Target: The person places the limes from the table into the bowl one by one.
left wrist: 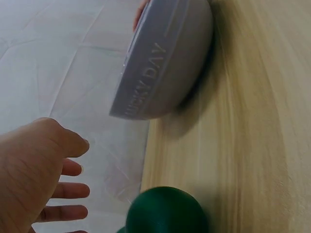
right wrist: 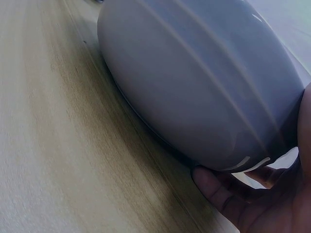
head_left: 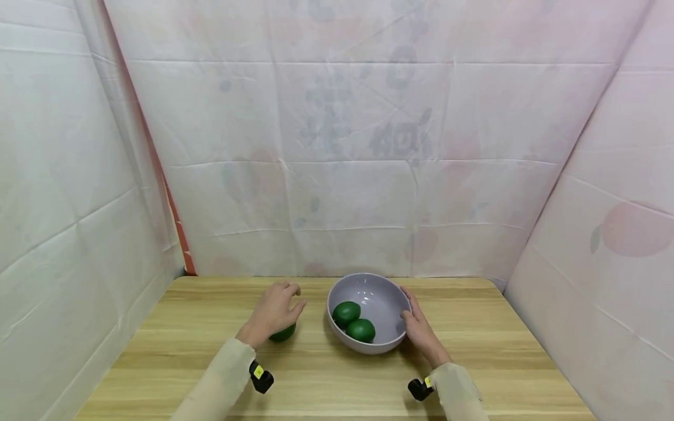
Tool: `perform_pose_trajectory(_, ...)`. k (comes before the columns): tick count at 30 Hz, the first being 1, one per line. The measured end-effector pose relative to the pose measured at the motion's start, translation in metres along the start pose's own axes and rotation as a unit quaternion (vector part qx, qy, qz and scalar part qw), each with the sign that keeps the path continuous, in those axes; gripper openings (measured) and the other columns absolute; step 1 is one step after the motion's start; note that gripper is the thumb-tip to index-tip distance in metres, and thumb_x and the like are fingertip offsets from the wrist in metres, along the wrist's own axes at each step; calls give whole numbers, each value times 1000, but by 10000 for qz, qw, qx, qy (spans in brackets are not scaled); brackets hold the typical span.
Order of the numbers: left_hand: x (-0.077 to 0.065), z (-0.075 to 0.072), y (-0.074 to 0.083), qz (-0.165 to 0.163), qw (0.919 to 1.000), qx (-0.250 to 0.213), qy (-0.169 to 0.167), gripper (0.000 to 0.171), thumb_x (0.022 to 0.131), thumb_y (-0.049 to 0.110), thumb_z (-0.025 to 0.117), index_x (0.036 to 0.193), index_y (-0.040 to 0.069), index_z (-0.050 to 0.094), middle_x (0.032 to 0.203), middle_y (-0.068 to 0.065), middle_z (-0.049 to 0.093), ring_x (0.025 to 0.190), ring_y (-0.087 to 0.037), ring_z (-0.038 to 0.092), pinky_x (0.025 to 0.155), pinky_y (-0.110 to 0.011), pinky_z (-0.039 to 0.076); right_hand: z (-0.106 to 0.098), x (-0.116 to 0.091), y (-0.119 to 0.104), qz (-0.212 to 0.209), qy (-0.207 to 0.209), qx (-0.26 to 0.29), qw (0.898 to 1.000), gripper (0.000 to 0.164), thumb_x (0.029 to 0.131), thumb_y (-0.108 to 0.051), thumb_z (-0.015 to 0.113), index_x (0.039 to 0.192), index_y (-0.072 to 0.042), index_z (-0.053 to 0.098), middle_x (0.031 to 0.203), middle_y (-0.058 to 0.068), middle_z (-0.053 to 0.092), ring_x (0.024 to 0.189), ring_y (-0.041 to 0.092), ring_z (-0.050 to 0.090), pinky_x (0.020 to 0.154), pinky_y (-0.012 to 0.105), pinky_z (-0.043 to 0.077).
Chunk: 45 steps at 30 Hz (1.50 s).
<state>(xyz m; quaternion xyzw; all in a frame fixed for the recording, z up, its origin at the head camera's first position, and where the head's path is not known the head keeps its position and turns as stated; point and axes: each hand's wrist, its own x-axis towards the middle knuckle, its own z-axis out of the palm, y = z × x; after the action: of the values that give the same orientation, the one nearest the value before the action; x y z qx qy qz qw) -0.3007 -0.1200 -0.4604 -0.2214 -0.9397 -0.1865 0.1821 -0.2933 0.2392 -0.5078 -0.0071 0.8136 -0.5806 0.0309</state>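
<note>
A grey-purple bowl [head_left: 387, 298] stands on the table, tilted a little in the head view, with two glossy green limes, one lime [head_left: 346, 314] beside the other lime [head_left: 361, 331], lying at its left side. My right hand [head_left: 419, 328] grips the bowl's right rim, thumb over the edge and fingers beneath the outer wall in the right wrist view. To the left, my left hand [head_left: 272, 313] hovers with loosely spread fingers above another lime [head_left: 283, 333], holding nothing. That lime [left wrist: 165, 213] shows below the hand in the left wrist view, partly cut off, with a second green edge beside it.
The wooden table [head_left: 489, 351] reaches to pale printed cloth walls [head_left: 342, 193] at the back and both sides. Raised lettering marks the bowl's outer side. A black wrist camera [head_left: 261, 377] sits on the left sleeve, and another camera [head_left: 420, 389] on the right.
</note>
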Motion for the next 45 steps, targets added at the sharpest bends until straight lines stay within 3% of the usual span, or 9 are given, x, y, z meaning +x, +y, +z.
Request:
perform_pose_trajectory(3, -4, 2, -4, -146, 9998, 74, -80, 25, 93, 27, 73, 104, 5, 72, 100, -13, 74, 94, -32, 69, 83, -47, 57, 0, -1, 0, -26, 1, -3, 10000, 63, 103, -4, 26, 163, -16, 12, 171, 18, 8, 157, 46, 7, 123, 63, 12)
perform_pose_trajectory(9, -13, 6, -10, -406, 9979, 230, -450, 26, 93, 31, 73, 102, 7, 72, 84, -6, 69, 71, -17, 60, 66, -37, 54, 0, -3, 0, -11, 26, -21, 10000, 63, 103, -3, 25, 163, -17, 13, 171, 19, 8, 157, 47, 8, 123, 63, 12)
perform_pose_trajectory(14, -16, 9, -12, -501, 9967, 434, -471, 28, 92, 33, 74, 104, 7, 72, 92, -7, 70, 85, -24, 66, 71, -41, 56, 0, -3, 0, -13, 32, 31, 10000, 63, 103, -3, 26, 163, -18, 13, 171, 18, 8, 157, 47, 9, 123, 63, 13)
perform_pose_trajectory(19, -20, 8, -9, -374, 9968, 576, -417, 30, 92, 34, 74, 105, 8, 72, 99, -11, 72, 94, -32, 68, 77, -46, 58, 0, -3, 0, -56, 40, 62, 10000, 63, 103, -2, 26, 163, -17, 14, 171, 19, 8, 156, 47, 9, 123, 63, 13)
perform_pose_trajectory(28, -25, 6, -8, -318, 9974, 414, -491, 26, 90, 31, 76, 101, 8, 72, 98, -9, 71, 92, -29, 67, 74, -44, 57, -1, -4, -1, -187, -24, 102, 9998, 63, 103, -1, 27, 162, -15, 14, 171, 20, 9, 156, 47, 10, 123, 63, 13)
perform_pose_trajectory(33, -25, 7, -8, -364, 9966, 375, -640, 27, 90, 32, 77, 103, 9, 72, 93, -6, 71, 82, -23, 65, 68, -40, 55, 0, -3, 0, -168, 9, 60, 9998, 63, 102, -1, 27, 162, -14, 14, 171, 20, 9, 157, 47, 9, 123, 62, 13)
perform_pose_trajectory(45, -30, 6, -7, -445, 9928, 439, -1023, 32, 86, 35, 81, 103, 10, 70, 85, -1, 66, 70, -12, 51, 58, -32, 44, 0, -1, 0, -172, -37, 9, 9998, 64, 102, -1, 28, 163, -11, 11, 171, 21, 7, 157, 47, 7, 124, 63, 12)
